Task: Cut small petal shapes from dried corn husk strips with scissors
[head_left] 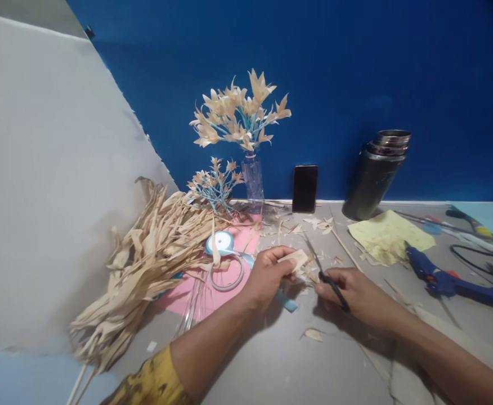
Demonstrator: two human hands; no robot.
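Observation:
Between the thumb and fingers of my left hand (272,271) is a small pale piece of dried husk (296,260). My right hand (352,292) is closed around the dark handles of a pair of scissors (322,270), blades pointing up and left, just right of the husk piece. Husk scraps (314,224) lie scattered on the table beyond both hands. A blue ribbon end (287,302) shows below my left hand. Left of that hand, a roll of light blue ribbon (220,243) and a grey ring-shaped coil (226,275) rest on pink paper (187,298).
A heap of dried husks (145,253) covers the left side. Husk flowers (242,109) stand in a clear bottle (252,183) by the blue wall, near a phone (304,188) and a tilted-looking dark flask (373,177). Yellow paper (390,233) and a blue glue gun (444,281) lie right.

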